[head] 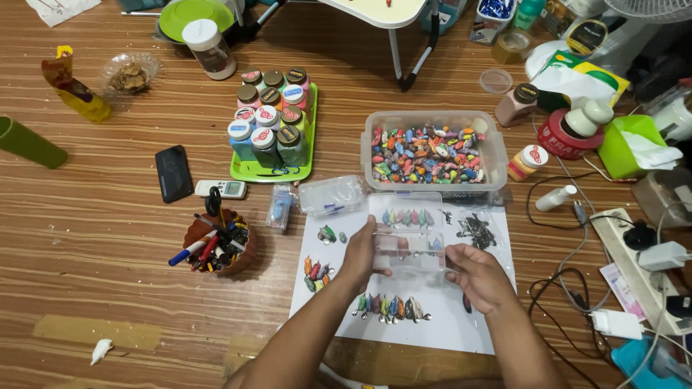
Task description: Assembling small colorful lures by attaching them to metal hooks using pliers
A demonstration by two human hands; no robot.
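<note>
1. The left hand point(362, 252) and right hand point(476, 275) both grip a clear plastic box point(407, 232) with an open lid, held just above the white sheet point(432, 324) on the worktop point(108, 252). Each hand's grip is closed on one end of the box, left thumb on top.
2. Risk, as I judge it: the box holds small coloured lures in its compartments; a tilt would spill them onto the sheet.
3. A dropped end could scatter the row of lures point(389, 307) lying on the sheet just below the box, or the dark heap of hooks point(476, 230) just right of it.
4. Hooks near the right hand could prick fingers.
5. The big tub of coloured lures point(432, 153) sits just behind the box; a push back could knock into it.
6. Hard to make out: what lies in the box's lower compartments, and the sheet under the hands. The cables right of the sheet run out of view.
</note>
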